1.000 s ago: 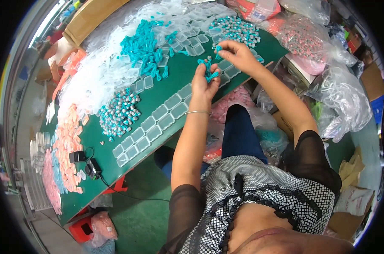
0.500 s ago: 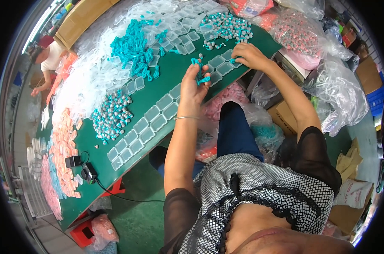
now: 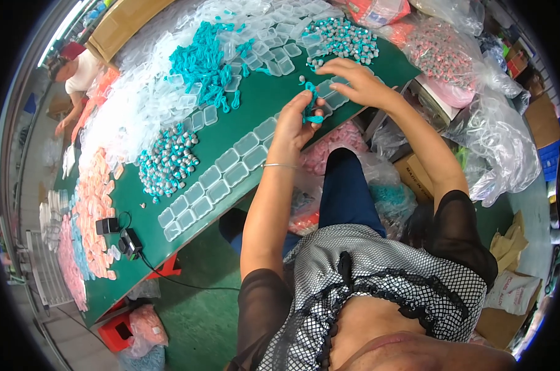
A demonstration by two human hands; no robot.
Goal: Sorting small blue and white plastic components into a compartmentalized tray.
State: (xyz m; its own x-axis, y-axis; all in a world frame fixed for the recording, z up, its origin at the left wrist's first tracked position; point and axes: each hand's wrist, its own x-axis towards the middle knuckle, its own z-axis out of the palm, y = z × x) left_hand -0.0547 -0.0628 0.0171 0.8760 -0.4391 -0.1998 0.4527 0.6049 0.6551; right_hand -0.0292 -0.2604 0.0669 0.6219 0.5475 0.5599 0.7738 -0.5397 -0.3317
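Note:
My left hand (image 3: pixel 296 120) is closed on a bundle of teal cords (image 3: pixel 311 106) above the near edge of the green table (image 3: pixel 230 133). My right hand (image 3: pixel 357 83) reaches over from the right, its fingers pinching at the top of the same bundle. Rows of small clear plastic trays (image 3: pixel 221 176) lie along the table edge under and left of my hands. A heap of small grey-and-teal pieces (image 3: pixel 345 38) sits just beyond my right hand.
A second heap of grey-and-teal pieces (image 3: pixel 167 161) lies mid-table, with a teal cord pile (image 3: pixel 203 65) and loose clear trays (image 3: pixel 131 108) behind. Pink and orange pieces (image 3: pixel 89 204) line the left. Plastic bags (image 3: pixel 490 136) crowd the right. Another person (image 3: pixel 76 74) sits far left.
The view has shifted so the table sits further left and higher. Both hands stayed together on the teal cords, the right hand drawing closer to the bundle in my left.

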